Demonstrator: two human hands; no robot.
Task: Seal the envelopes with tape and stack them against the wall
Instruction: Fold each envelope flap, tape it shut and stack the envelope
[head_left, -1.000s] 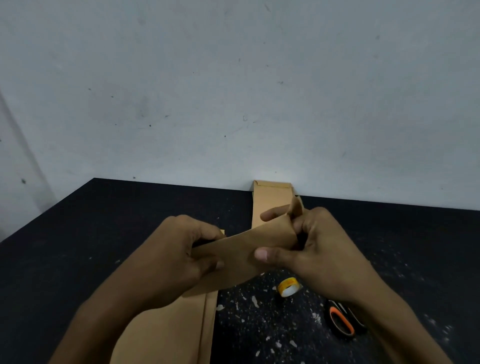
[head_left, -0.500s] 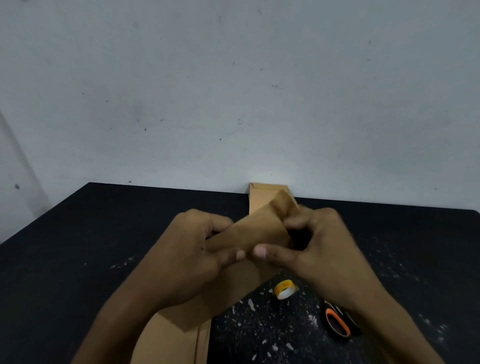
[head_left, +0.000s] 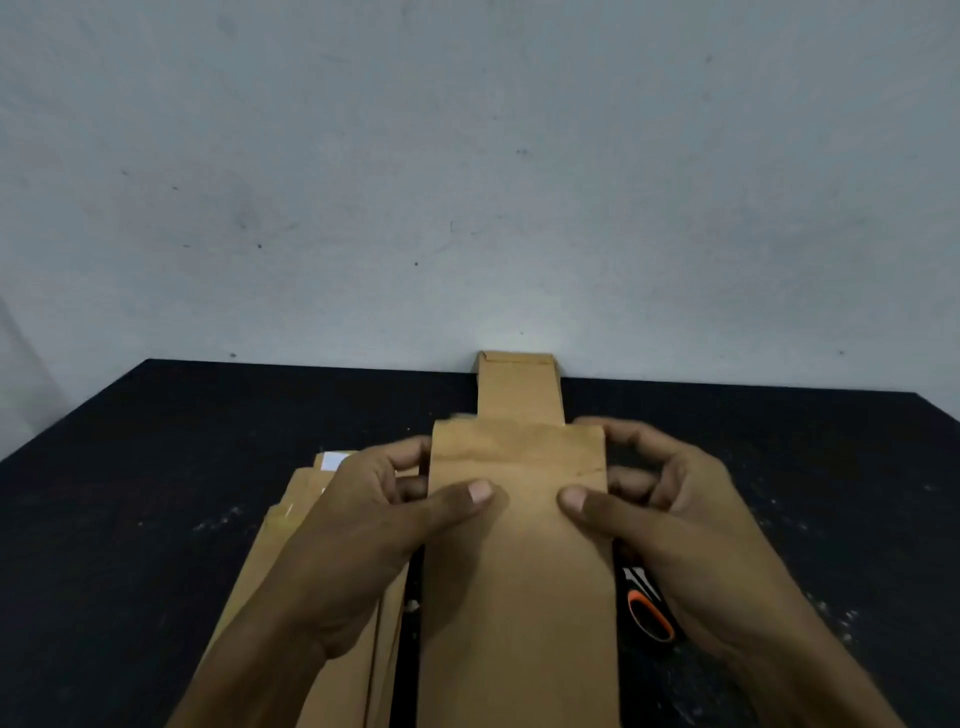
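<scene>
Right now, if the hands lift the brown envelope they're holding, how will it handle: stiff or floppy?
Probably floppy: the envelope is long, thin paper, gripped only near its top by the left hand and right hand. Likely light. The folded flap may spring open, since no tape shows on it.

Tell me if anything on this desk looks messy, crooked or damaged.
Pale scraps litter the black table, between the envelope held in both hands and the pile of envelopes to its left. That pile is fanned, its ends not lined up. The held envelope's top edge looks slightly wrinkled. Nothing looks torn.
</scene>
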